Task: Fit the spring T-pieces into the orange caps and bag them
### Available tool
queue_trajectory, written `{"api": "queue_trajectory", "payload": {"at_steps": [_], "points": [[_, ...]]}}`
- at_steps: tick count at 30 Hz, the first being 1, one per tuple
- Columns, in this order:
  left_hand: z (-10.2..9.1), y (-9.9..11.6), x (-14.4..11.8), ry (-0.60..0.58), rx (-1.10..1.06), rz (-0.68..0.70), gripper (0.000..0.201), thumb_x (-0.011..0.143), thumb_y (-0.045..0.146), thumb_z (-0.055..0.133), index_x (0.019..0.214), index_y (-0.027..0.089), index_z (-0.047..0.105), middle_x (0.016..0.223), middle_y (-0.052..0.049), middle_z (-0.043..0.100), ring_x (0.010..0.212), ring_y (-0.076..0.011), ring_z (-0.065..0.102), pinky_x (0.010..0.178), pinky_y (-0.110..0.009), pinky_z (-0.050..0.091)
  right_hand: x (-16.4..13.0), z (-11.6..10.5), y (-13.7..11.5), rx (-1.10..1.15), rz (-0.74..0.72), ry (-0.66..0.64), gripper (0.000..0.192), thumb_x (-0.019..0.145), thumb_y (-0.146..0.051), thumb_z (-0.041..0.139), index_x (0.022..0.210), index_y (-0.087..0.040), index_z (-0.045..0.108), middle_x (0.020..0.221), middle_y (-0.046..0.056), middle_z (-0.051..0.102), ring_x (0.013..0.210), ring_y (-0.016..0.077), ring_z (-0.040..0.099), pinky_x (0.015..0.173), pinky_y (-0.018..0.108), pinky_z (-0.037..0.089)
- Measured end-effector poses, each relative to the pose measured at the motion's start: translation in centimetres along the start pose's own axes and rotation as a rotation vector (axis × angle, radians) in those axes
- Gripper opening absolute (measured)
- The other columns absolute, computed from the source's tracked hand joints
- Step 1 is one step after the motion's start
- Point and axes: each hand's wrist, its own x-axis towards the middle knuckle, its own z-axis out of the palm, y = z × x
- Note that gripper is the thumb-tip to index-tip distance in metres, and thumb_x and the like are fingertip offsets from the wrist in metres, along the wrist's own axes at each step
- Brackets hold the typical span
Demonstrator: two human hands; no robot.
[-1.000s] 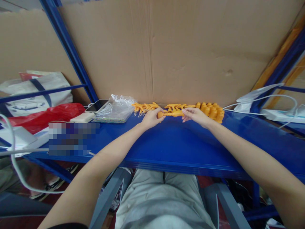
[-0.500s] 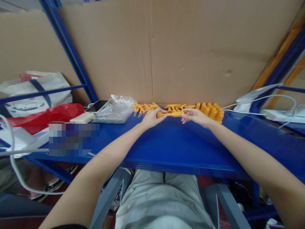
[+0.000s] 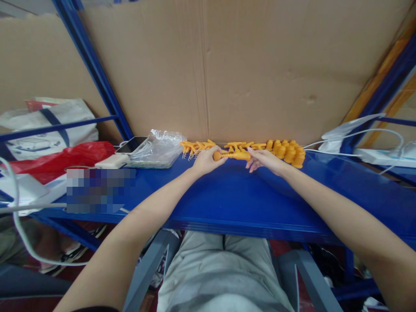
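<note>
Both hands, left hand [image 3: 205, 160] and right hand [image 3: 264, 159], grip my orange rod [image 3: 233, 154]; right has slid slightly inward, perhaps pressing parts together.

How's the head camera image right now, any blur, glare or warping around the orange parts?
Head view: strong wide-angle warping bends the blue metal shelf edge; even light, faint sheen, no harsh glare. Left hand and right hand on the long orange plastic piece look sharp but small; a pixelated patch hides something left.

A long orange plastic piece [image 3: 232, 154] is held at both ends by the left hand [image 3: 206, 160] and the right hand [image 3: 264, 159], just above the blue counter [image 3: 227, 195]. More orange pieces [image 3: 286, 151] are lined up behind it.
</note>
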Motion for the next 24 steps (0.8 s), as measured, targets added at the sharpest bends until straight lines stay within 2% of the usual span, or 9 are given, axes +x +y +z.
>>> {"api": "queue_trajectory", "payload": {"at_steps": [3, 6, 10, 13, 18, 24], "points": [[0.2, -0.2, 0.0, 0.011, 0.008, 0.004, 0.025, 0.083, 0.043, 0.071, 0.092, 0.02, 0.065, 0.082, -0.002, 0.072, 0.074, -0.0191, 0.065, 0.07, -0.029, 0.049, 0.1, -0.4, 0.4, -0.018, -0.061, -0.02, 0.034, 0.09, -0.046, 0.072, 0.108, -0.019, 0.064, 0.098, 0.009, 0.077, 0.067, 0.0142, 0.073, 0.061, 0.025, 0.059], [0.2, -0.3, 0.1, 0.009, 0.013, -0.003, 0.026, 0.082, 0.043, 0.071, 0.091, 0.02, 0.064, 0.083, -0.002, 0.072, 0.077, -0.0203, 0.066, 0.071, -0.03, 0.049, 0.4, -0.6, 0.9, -0.021, -0.124, -0.047, 0.047, 0.079, -0.031, 0.083, 0.121, -0.021, 0.061, 0.107, 0.007, 0.075, 0.076, 0.0154, 0.075, 0.069, 0.028, 0.061], [0.0, -0.1, 0.1, -0.018, 0.019, -0.031, 0.026, 0.083, 0.043, 0.071, 0.093, 0.02, 0.064, 0.083, -0.003, 0.072, 0.076, -0.0208, 0.066, 0.072, -0.031, 0.05, 0.6, -0.3, 1.0, -0.019, -0.138, -0.035, 0.037, 0.08, -0.031, 0.082, 0.109, -0.019, 0.063, 0.098, 0.006, 0.077, 0.067, 0.0139, 0.073, 0.068, 0.029, 0.06], [-0.2, 0.0, 0.0, -0.016, 0.028, -0.025, 0.026, 0.084, 0.043, 0.07, 0.092, 0.02, 0.064, 0.082, -0.003, 0.071, 0.074, -0.0201, 0.066, 0.071, -0.031, 0.05, 0.3, -0.1, 0.7, -0.015, -0.131, -0.032, 0.03, 0.085, -0.04, 0.078, 0.101, -0.017, 0.066, 0.098, 0.009, 0.078, 0.064, 0.014, 0.073, 0.068, 0.03, 0.062], [-0.2, 0.1, -0.1, 0.009, 0.06, 0.018, 0.026, 0.083, 0.044, 0.071, 0.093, 0.02, 0.066, 0.081, -0.003, 0.073, 0.074, -0.0191, 0.066, 0.07, -0.029, 0.05, -0.2, 0.2, 0.1, 0.04, -0.097, -0.03, 0.039, 0.091, -0.053, 0.069, 0.088, -0.014, 0.067, 0.087, 0.013, 0.079, 0.06, 0.0168, 0.072, 0.068, 0.033, 0.064], [-0.4, 0.3, -0.1, 0.016, 0.089, 0.036, 0.028, 0.084, 0.045, 0.071, 0.097, 0.021, 0.067, 0.087, -0.005, 0.075, 0.081, -0.0219, 0.069, 0.076, -0.032, 0.052, -0.3, 0.6, -0.3, 0.111, -0.03, -0.012, 0.046, 0.091, -0.059, 0.065, 0.078, -0.016, 0.063, 0.065, 0.011, 0.073, 0.055, 0.0193, 0.071, 0.064, 0.034, 0.065]]}}
